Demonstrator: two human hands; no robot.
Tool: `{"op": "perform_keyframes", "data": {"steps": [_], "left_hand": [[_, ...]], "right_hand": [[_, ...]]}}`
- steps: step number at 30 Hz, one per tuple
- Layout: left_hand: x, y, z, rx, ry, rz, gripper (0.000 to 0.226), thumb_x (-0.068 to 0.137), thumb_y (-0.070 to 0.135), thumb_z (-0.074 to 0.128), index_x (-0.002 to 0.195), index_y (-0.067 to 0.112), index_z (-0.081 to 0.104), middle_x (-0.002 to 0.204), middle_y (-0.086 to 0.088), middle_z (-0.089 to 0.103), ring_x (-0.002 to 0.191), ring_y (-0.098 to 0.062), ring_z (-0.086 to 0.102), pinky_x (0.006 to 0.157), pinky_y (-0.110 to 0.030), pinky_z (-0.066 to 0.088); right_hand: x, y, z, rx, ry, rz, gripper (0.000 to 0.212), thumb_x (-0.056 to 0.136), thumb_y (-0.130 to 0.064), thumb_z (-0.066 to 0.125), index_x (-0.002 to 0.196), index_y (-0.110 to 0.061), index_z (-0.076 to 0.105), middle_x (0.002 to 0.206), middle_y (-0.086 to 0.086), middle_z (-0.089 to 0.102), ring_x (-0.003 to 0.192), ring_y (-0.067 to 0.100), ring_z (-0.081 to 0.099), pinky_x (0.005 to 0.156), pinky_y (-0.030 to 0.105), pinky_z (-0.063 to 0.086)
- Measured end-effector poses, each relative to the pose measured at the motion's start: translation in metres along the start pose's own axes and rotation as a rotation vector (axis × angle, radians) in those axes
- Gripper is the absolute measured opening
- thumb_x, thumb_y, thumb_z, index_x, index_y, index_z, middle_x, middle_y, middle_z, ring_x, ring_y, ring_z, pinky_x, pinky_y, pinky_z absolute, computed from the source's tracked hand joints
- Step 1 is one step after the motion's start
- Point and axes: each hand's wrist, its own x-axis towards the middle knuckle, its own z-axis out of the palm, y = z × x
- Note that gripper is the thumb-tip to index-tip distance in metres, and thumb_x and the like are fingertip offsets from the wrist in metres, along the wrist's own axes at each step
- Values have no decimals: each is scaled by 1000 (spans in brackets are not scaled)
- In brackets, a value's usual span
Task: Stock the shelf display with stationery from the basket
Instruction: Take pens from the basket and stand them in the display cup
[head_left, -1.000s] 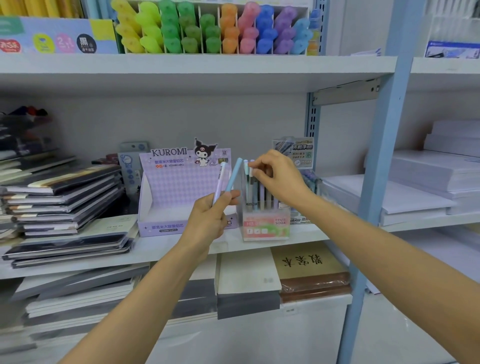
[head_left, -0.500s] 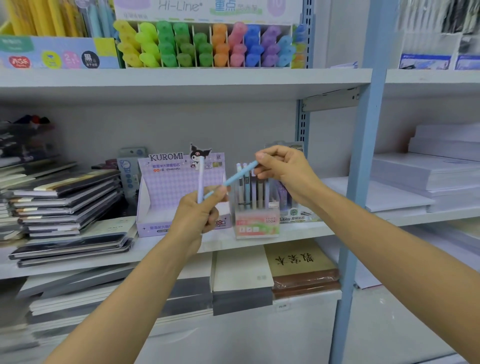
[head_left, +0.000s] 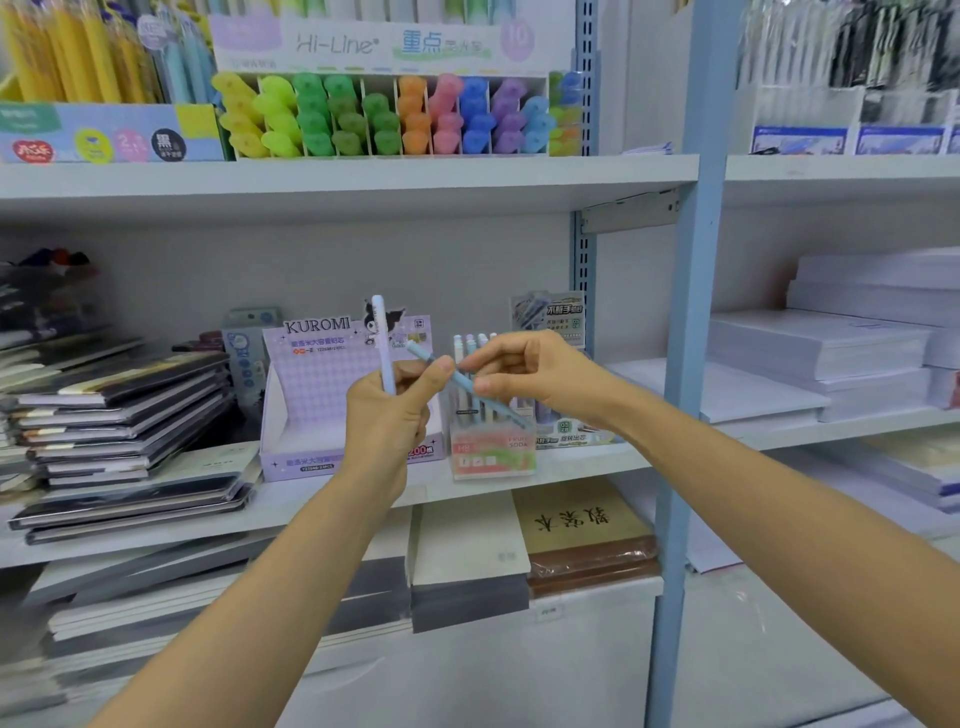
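My left hand (head_left: 387, 415) grips a pale lilac pen (head_left: 382, 338) that stands upright above its fist. A light blue pen (head_left: 462, 382) lies slanted between both hands, pinched by my right hand (head_left: 524, 371) near its middle, its upper end touching my left thumb. Both hands hover in front of a clear pen display box (head_left: 491, 452) with a pink and green label, which holds several upright pastel pens on the middle shelf (head_left: 597, 460). No basket is in view.
A purple KUROMI carton (head_left: 311, 395) stands left of the pen box, and stacked notebooks (head_left: 119, 415) lie further left. Coloured highlighters (head_left: 384, 117) fill the upper shelf. A blue upright post (head_left: 685, 364) divides off paper reams (head_left: 831, 353) at the right. Notebooks lie below.
My right hand left the pen box, took the blue pen held by my left hand and swung it down to a slant. The camera tilted up slightly.
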Motion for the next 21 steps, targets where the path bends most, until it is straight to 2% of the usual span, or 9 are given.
{"op": "perform_keyframes", "data": {"steps": [3,5,7,9,12,16,21], "left_hand": [[-1,1,3,29,-52,-4,22,78,30,77,80,10,68,51,2,47,38,-9,27,35,-18,25],[0,2,3,70,-71,-29,26,84,39,71,87,14,68,56,7,58,40,-9,33,36,-17,28],[2,1,0,96,-68,-83,32,92,47,59,92,16,67,62,9,58,41,-8,37,37,-18,29],[4,-1,-3,66,-68,-126,33,98,40,45,85,16,64,63,6,55,40,-8,36,36,-19,26],[7,-4,-7,88,-77,-133,26,94,27,41,74,17,54,63,3,52,42,-10,34,37,-20,27],[9,-14,-11,200,-133,-110,23,98,27,43,76,18,46,61,5,48,47,-11,39,42,-21,33],[10,-24,-15,188,-185,-111,22,101,28,45,86,16,55,60,5,46,46,-10,36,39,-18,29]], "right_hand": [[2,1,3,-101,-39,-12,23,88,-10,69,111,-12,69,98,8,74,97,23,70,91,31,55],[3,2,1,-105,-24,-20,19,90,-9,66,109,-11,69,100,12,72,96,25,70,89,32,56],[7,2,-4,-42,92,-31,14,91,-7,64,105,-7,66,92,10,70,82,19,69,78,26,57],[14,2,-11,32,280,-45,11,91,-4,62,101,-6,60,86,9,67,71,14,67,70,23,56],[27,9,-17,24,460,-5,11,91,-1,59,101,-5,57,88,15,67,66,14,68,65,22,56],[37,26,-9,-131,434,78,16,88,2,61,100,-6,55,85,19,69,71,23,71,64,26,56],[48,38,-3,-410,291,126,23,88,-2,61,109,-4,51,78,17,72,73,22,72,74,42,60]]}}
